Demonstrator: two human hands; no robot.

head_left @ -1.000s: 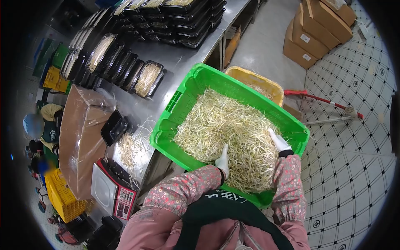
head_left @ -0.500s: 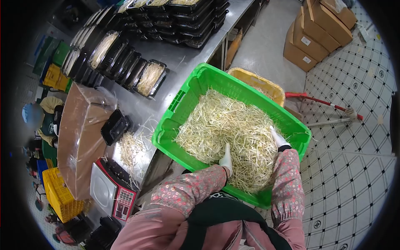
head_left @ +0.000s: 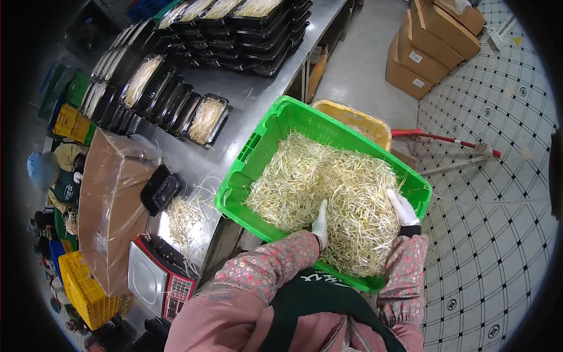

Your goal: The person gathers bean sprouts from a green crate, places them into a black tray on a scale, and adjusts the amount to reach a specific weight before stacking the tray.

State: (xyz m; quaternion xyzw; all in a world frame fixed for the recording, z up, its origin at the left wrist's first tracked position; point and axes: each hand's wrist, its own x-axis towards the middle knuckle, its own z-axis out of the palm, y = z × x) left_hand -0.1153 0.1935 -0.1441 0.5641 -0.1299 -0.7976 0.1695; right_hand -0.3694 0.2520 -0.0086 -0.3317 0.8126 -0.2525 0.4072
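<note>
A heap of pale bean sprouts fills much of a green plastic crate in front of me. My left hand, in a white glove, stands on edge among the sprouts near the crate's front side. Its visible fingers are straight, with the palm side against the sprouts. Against the heap's right side lies my right hand, also gloved, its fingers stretched out and the tips partly in the sprouts. Between the two hands the sprouts form a mound; neither hand is closed around any.
Left of the crate, a steel table bears stacked sprout trays, an empty black tray, loose sprouts and a red scale. A yellow basket sits behind the crate. Cardboard boxes and a red-handled tool are farther right. A co-worker stands left.
My right hand has come up and shows more of its fingers at the heap's right side. The sprouts between my hands are bunched slightly higher. My view has shifted a little.
</note>
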